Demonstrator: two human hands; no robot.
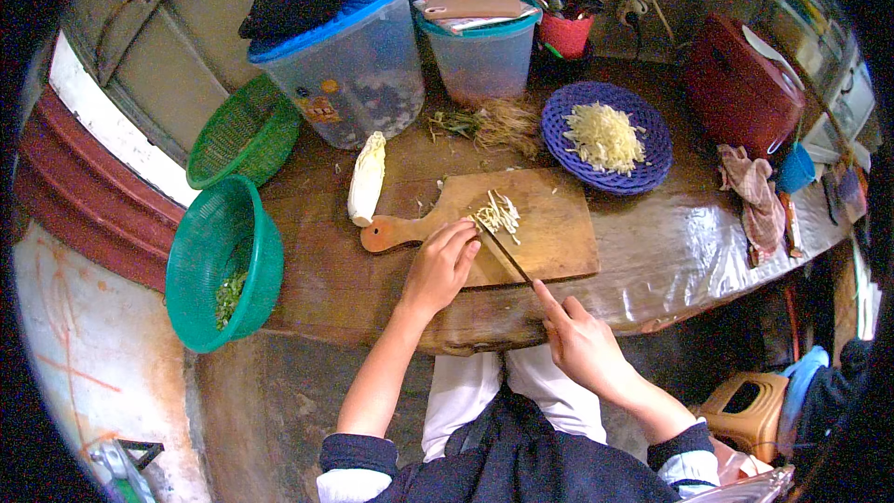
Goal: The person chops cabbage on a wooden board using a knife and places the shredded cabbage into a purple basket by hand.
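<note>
A wooden cutting board (559, 223) with a round-holed handle lies on the table before me. My right hand (583, 342) grips a knife (508, 255), index finger stretched along its spine, blade slanting across the board. Beside the blade's tip, my left hand (441, 262) has its fingers bent over a pale vegetable piece, mostly hidden under them. Thin pale vegetable shreds (499, 213) lie just beyond the blade. A whole pale cabbage head (367, 181), long and narrow, rests by the board's handle. Behind the board's right corner, a purple woven plastic plate (559, 154) carries a heap of chopped pale vegetable (604, 136).
Two green plastic baskets (269, 262) (241, 133) stand left, the nearer holding chopped greens. Lidded clear bins (349, 77) (482, 59) line the back, roots and trimmings (506, 126) before them. Rightward are a dark red container (744, 87) and a checked cloth (754, 202). The wooden table's edge (475, 346) curves near me.
</note>
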